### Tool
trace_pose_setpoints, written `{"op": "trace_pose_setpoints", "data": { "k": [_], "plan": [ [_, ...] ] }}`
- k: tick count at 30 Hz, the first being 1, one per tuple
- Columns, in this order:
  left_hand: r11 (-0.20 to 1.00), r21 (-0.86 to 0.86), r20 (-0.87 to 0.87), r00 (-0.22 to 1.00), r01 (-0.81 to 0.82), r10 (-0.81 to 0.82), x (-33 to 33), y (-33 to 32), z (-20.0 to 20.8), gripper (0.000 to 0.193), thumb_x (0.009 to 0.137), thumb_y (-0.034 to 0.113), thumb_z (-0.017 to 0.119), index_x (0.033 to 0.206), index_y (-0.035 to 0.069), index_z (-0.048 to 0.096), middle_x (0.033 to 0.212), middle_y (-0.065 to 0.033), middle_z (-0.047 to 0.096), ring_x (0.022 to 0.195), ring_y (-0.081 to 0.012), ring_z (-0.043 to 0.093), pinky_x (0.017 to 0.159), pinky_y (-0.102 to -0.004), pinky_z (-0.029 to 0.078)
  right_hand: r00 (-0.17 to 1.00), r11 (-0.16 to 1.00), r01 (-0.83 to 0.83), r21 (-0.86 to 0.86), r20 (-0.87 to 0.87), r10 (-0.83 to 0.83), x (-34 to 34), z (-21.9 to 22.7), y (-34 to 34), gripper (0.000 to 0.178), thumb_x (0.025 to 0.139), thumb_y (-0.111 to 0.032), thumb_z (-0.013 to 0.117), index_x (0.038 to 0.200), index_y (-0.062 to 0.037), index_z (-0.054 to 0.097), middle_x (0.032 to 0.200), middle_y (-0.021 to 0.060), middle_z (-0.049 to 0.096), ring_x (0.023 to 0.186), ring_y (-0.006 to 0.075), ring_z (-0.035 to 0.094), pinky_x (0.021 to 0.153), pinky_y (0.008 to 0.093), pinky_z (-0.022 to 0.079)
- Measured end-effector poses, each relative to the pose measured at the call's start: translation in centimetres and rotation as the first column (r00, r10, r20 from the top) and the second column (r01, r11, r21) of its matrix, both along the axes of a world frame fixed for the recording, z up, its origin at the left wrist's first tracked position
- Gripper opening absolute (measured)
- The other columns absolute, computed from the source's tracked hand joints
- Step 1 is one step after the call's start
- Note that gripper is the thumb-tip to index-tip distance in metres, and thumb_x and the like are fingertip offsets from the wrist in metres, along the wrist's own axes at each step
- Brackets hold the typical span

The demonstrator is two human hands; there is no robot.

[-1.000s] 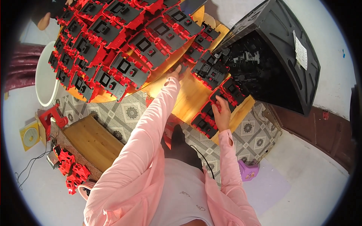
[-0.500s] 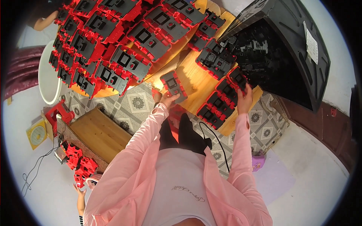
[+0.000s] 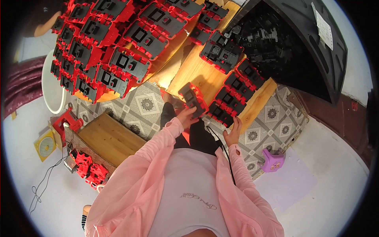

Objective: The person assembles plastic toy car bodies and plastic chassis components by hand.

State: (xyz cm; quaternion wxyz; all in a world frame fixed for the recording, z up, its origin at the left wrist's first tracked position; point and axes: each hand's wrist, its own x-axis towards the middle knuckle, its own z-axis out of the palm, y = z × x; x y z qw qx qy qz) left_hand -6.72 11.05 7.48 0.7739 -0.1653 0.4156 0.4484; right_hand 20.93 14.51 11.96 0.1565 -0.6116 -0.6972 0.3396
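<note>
Closed on the near end of a rectangular dark-grey plastic panel with a red frame (image 3: 192,98), the left hand (image 3: 185,117) has it at the lower corner, and I see most of the panel reaching beyond the fingertips, up and away from the person. It leans at a tilt by the near edge of a pale yellow wooden table (image 3: 185,75), just left of a slanting row of similar red-and-black plastic pieces (image 3: 235,85). How high it sits above the wood I cannot judge from my end. At the row's lower end, the right hand (image 3: 233,134) has its fingers loosely extended and its thumb apart, grasping nothing I can make out; whether a fingertip touches the last piece I cannot tell. The panel's underside is turned from me, and any fingers beneath it are hidden. Inside the large black plastic bin (image 3: 335,65) at the right, I get only a dark jumble of small parts, too dim to separate. Heaped red-framed grey plastic panels (image 3: 138,37) at the upper left run off the top, their lower layers mostly covered. Another person's bare forearm (image 3: 46,27) is cut off by the dark rim beside them.
</note>
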Motion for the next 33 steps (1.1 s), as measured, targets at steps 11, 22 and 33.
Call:
{"op": "trace_pose_setpoints", "data": {
  "k": [11,22,33],
  "plan": [
    [0.976,0.056,0.187,0.962,-0.211,0.197,-0.4,1.3,0.2,0.051,0.082,0.038,0.072,0.127,0.02,0.054,0.131,-0.0057,0.055,0.121,-0.0313,0.05,0.1,-0.0648,0.035,0.944,0.961,-0.269,0.072,0.219,0.248,-2.4,-2.3,-0.4,0.078,0.063,-0.017,0.084,0.132,-0.0071,0.05,0.129,0.0186,0.046,0.121,0.0386,0.043,0.099,0.0469,0.039],
    [1.0,-0.009,-0.176,0.984,-0.029,0.027,-3.6,0.5,3.6,0.052,0.085,0.033,0.07,0.132,0.02,0.052,0.129,-0.0012,0.058,0.121,-0.0205,0.054,0.098,-0.0494,0.042,0.939,0.906,-0.343,0.248,0.096,0.329,-6.4,-3.9,0.2,0.072,0.064,-0.017,0.081,0.127,-0.0026,0.047,0.125,0.0223,0.047,0.12,0.0438,0.042,0.103,0.0496,0.035],
    [0.937,0.338,-0.367,0.904,-0.09,0.22,-11.7,-11.0,19.2,0.085,0.073,0.016,0.082,0.144,0.009,0.035,0.131,-0.0073,0.055,0.121,-0.02,0.052,0.106,-0.0369,0.038,0.785,0.778,-0.538,0.324,-0.142,0.603,-10.6,10.8,3.7,0.071,0.067,-0.016,0.08,0.128,0.0,0.047,0.12,0.0205,0.053,0.113,0.0405,0.049,0.098,0.05,0.039]
  ]
}}
